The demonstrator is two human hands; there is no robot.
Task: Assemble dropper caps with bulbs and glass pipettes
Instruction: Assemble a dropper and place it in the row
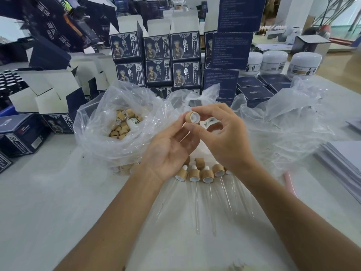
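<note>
At the centre of the view, a right hand (220,133) pinches a wooden dropper cap (191,117) between thumb and forefinger, its white inner opening facing the camera. The left hand (168,149) lies open, palm up, at 7 o'clock from the cap, fingertips just beneath it. At 6 o'clock, partly hidden behind both wrists, a row of finished droppers (199,175) lies on the white table (48,202) — wooden caps with clear glass pipettes (196,208) pointing toward the viewer. At 10 o'clock, a clear plastic bag (101,126) holds loose wooden caps (123,125); crumpled plastic (283,122) spreads at 3 o'clock. At 12 o'clock stand stacked navy cartons (158,61) printed with a costumed figure; their writing is too blurred to read. White jars (273,60) sit at 1 o'clock.
</note>
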